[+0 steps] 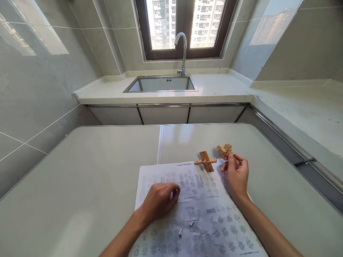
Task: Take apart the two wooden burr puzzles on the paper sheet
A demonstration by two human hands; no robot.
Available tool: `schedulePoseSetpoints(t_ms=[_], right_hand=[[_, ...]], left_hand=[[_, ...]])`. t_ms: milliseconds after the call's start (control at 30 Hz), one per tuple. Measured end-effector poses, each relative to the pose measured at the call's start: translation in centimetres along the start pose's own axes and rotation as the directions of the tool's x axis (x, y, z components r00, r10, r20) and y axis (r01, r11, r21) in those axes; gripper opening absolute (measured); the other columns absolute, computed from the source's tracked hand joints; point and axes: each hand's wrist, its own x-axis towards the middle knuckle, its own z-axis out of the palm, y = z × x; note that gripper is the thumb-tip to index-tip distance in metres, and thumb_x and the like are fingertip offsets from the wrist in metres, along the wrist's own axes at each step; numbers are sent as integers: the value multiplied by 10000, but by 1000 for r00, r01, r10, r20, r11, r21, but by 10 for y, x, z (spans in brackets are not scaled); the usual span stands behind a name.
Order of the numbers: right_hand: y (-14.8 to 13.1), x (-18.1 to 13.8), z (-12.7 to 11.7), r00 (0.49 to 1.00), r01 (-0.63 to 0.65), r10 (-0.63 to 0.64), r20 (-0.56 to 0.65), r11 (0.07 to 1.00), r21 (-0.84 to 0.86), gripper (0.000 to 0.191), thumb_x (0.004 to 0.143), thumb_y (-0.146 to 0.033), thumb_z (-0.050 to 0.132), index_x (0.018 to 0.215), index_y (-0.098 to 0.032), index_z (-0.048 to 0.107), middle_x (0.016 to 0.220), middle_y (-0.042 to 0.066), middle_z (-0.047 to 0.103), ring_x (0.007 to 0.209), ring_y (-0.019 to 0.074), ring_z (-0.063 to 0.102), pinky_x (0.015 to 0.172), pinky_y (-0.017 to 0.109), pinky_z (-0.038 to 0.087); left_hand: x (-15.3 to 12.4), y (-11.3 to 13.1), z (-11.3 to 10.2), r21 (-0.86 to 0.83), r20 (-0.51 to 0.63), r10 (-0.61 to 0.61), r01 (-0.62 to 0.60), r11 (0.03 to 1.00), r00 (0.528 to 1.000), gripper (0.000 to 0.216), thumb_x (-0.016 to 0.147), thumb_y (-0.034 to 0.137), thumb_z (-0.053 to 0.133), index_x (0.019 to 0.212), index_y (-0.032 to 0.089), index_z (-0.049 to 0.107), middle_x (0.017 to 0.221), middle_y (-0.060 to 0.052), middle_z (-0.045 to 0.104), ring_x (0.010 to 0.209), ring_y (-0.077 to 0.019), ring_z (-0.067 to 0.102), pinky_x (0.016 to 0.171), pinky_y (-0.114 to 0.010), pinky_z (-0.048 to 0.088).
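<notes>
Right hand [235,175] fingers pinch notched wooden puzzle [224,150]; left hand [159,201] curled on paper [195,214].

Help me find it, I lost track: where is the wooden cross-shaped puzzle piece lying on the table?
In the head view, the cross-shaped puzzle piece lies right of centre at the far edge of the instruction sheet, just left of the right hand, which holds another wooden puzzle.

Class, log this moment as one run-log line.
left hand: on sheet | right hand: at puzzle | cross: on sheet
</notes>
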Motion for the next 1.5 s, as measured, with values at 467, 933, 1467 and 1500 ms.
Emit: schedulePoseSetpoints(t_ms=[467,933,1467,1500], right_hand=[[-7,-99,15,595,610,-472,650,793,17,286,1090,-158,462,1316,-299,566,827,-9,638,611,158,617,606,296,539],[-8,-101,21,544,518,-279,791,854,-55,292,1069,-279,563,1360,-270,538,1124,96,699,853,211,709,668,318,613],[-16,-95,21,560,33,104,822,989,-148,371,1072,-556,547,1112,-209,673,810,42,704,698,197,671,645,307,554],[-18,-94,21,514,-72,152,844,988,-135,385,1065,-575,556,1107,-207,662,788,30,690,684,190,665,634,300,549]], left_hand=[[-2,5,-8,-376,97,-299,313,872,949,597,956,572,691,1392,196,533,1079,-72,758,781,-168,689,704,-286,565],[6,12,-16,-735,128,-392,352,579,911,615,845,293,874,1378,248,571,1388,-132,695,1286,-276,679,1128,-419,537],[-2,14,-5,-307,-96,-130,95,947,987,763,836,246,867,1484,276,465,1289,-105,722,1154,-262,711,987,-412,602],[-2,13,-7,-353,-80,-162,124,927,984,818,787,288,919,1477,277,479,1299,-108,717,1165,-274,708,989,-416,602]])
